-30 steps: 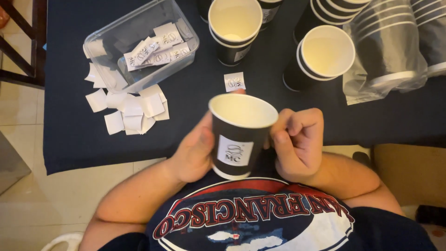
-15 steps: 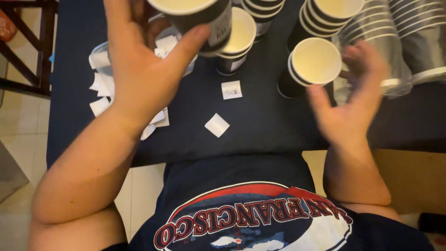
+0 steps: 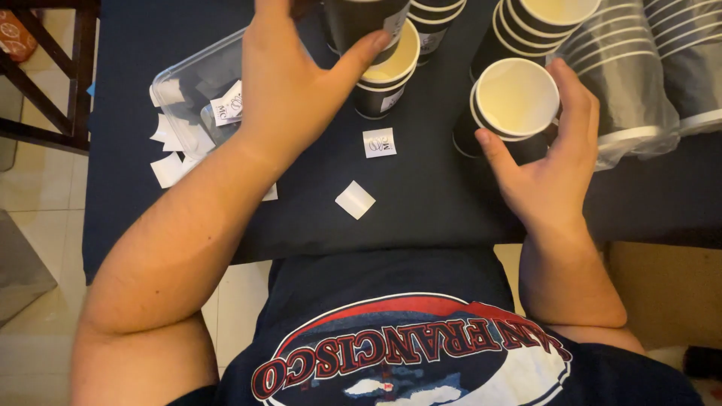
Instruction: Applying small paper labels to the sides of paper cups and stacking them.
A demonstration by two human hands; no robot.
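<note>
Right hand (image 3: 553, 177) has closed its grip on an open cup (image 3: 511, 105), nearest the person. Left hand (image 3: 297, 83) has carried the labelled cup (image 3: 368, 26) farther out, clamped in its grip above the stack (image 3: 387, 75). Loose labels (image 3: 355, 199) lie between.

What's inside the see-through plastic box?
The box holds small white paper stickers, some with dark marks. The left hand and arm cover its right part, so anything else lying in there is hidden.
</note>
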